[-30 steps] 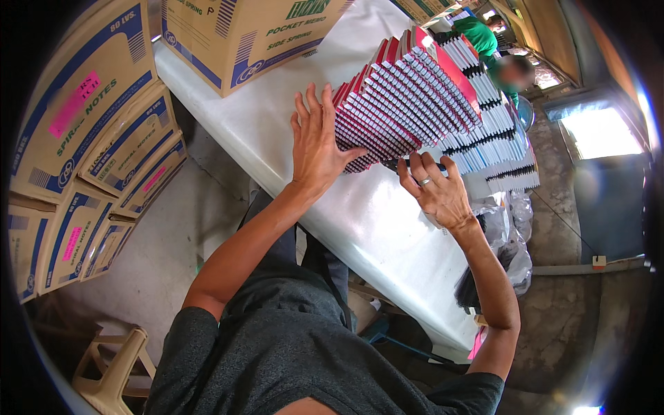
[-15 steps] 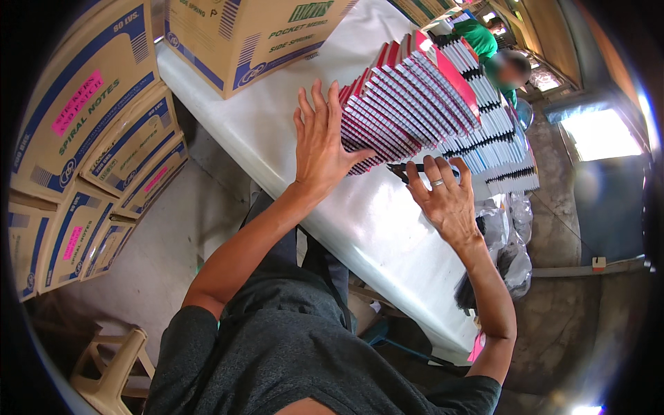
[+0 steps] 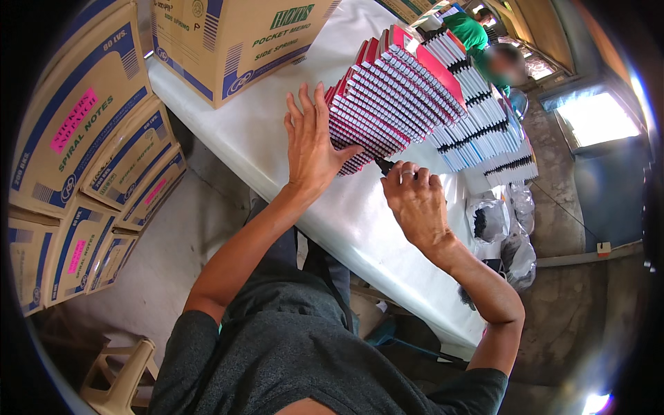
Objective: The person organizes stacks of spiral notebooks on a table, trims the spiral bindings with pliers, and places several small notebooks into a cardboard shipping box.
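Observation:
A tall stack of red-covered spiral notebooks stands on the white-covered table, with its rows of wire coils facing me. My left hand is open against the left side of the stack, fingers stretched out and the thumb reaching across the lower coils. In my closed right hand is a small black hand tool, its tip at the bottom corner of the coils. Most of the tool is hidden by my fingers, so its exact kind does not show.
White notebooks with black bindings are stacked right behind the red ones. A large carton stands at the table's far left, and more cartons are piled beside it. Clear plastic bags lie at right; people in green are beyond. A plastic stool is lower left.
My right hand has moved left and slightly down, bringing the black tool's tip to the lower coils. My left hand stays against the stack. The whole view has shifted slightly.

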The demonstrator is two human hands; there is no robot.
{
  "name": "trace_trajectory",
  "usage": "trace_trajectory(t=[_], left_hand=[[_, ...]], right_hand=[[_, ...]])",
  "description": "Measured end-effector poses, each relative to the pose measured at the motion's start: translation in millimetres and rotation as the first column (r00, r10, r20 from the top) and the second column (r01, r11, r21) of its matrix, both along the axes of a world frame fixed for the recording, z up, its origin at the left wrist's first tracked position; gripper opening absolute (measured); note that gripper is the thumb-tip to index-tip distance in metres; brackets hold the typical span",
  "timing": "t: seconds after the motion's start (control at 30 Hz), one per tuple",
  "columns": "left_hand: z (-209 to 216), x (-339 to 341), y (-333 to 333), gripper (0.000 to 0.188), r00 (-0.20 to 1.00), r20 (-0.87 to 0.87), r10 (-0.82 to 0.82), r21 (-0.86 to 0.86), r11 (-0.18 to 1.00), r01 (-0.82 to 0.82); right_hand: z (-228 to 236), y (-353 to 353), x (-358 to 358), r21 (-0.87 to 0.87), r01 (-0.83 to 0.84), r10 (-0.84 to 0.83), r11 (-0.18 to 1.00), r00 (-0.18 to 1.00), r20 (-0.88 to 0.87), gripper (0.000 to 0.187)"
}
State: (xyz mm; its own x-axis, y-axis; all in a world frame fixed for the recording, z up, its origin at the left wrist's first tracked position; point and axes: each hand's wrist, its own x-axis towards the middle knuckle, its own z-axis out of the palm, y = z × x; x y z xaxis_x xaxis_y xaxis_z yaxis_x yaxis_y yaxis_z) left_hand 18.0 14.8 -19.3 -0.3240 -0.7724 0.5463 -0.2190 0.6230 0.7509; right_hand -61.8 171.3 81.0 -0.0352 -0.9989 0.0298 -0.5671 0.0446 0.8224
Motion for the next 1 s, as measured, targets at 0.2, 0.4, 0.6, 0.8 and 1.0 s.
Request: trace_trajectory(t=[0.2,0.4,0.6,0.8,1.0], left_hand=[[4,1,2,0.127,0.999,-0.045,-0.013,-0.015,1.000,0.012],[3,-3,1,0.127,0.999,-0.034,-0.023,0.012,1.000,0.023],[2,-2,0,0.128,1.000,-0.007,-0.022,0.011,1.000,0.022],[9,-4,4,0.129,0.997,-0.069,-0.025,-0.024,0.999,0.024],[10,-6,2,0.129,0.999,-0.041,-0.012,0.001,1.000,0.012]], right_hand=[[41,8,-35,-0.037,-0.340,0.342,0.940,0.935,0.095,0.036],[37,4,-53,0.052,-0.437,0.437,0.898,0.899,0.024,0.033],[11,6,-12,0.010,0.006,-0.007,1.000,0.989,0.148,0.031],[48,15,-38,-0.061,-0.339,0.344,0.939,0.920,0.188,0.039],[51,11,-61,0.073,-0.412,0.413,0.908,0.911,0.011,0.043]])
